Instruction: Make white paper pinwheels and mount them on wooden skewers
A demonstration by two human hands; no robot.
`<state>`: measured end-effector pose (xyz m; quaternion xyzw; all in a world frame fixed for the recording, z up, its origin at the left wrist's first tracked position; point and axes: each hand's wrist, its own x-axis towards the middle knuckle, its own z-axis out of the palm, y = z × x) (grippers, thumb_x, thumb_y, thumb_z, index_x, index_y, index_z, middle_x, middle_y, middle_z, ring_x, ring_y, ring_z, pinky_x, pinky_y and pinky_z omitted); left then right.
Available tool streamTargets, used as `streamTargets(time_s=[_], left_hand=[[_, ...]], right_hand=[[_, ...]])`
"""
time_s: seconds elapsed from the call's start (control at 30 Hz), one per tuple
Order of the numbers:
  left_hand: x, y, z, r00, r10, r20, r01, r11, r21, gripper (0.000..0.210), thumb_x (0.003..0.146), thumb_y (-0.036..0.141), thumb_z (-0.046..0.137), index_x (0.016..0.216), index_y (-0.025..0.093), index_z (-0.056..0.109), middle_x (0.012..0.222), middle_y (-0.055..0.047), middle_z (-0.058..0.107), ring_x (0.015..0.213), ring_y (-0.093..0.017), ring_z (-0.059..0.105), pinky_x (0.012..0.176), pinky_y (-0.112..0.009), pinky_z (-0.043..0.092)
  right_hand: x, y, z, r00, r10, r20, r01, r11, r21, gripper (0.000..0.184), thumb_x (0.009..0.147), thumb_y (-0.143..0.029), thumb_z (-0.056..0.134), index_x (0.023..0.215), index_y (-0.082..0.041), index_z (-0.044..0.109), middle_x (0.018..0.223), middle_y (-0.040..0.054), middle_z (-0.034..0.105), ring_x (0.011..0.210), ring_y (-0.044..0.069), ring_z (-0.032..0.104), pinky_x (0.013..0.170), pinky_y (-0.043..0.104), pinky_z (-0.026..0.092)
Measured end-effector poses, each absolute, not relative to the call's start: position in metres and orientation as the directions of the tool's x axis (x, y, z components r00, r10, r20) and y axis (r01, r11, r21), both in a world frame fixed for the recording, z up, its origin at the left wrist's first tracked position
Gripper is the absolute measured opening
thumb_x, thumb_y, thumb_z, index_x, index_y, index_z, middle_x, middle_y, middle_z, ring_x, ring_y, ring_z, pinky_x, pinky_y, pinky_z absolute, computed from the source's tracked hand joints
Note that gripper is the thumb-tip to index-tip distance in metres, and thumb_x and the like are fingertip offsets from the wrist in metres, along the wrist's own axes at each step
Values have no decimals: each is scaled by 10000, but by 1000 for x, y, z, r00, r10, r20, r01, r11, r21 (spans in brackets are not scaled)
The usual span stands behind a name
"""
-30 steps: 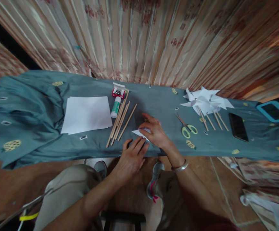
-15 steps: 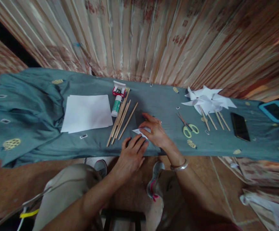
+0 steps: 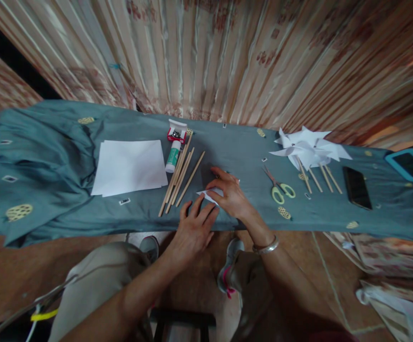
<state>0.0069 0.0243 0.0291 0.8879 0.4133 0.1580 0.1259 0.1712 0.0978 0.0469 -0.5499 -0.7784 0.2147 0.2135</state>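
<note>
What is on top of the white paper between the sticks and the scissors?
Fingers of the left hand and right hand lie over the paper; its pointed end shows, but they hide its full outline.

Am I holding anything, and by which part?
Left hand touches the near edge of the small paper, right hand its right side; whether either grips it cannot be told.
</note>
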Motion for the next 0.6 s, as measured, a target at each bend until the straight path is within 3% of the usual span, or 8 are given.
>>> streamTargets(time_s=[0.23,0.43,0.6], left_hand=[[8,25,29,593,784,183,705,-615,353,525,864,216,581,1372,154,462,1396,-151,553,1392,-385,356,1061,-590,249],[8,26,34,572,799,188,707,-596,381,465,852,209,579,1295,100,490,1399,-194,533,1390,-376,371,1067,-580,271],[7,25,35,560,795,233,702,-604,377,413,835,177,562,1231,72,510,1368,-219,548,1370,-374,400,1066,-567,282]], right_hand=[[171,98,42,-305,944,123,773,321,-547,131,838,-213,606,910,-205,716,1431,136,531,1330,281,485,1073,526,333],[175,91,45,-288,917,275,785,391,-481,245,865,-260,614,1089,-189,685,1426,147,536,1308,271,504,1110,489,327],[192,80,50,-217,917,335,811,360,-461,325,910,-364,579,1158,-173,666,1419,156,541,1292,282,516,1097,484,357]])
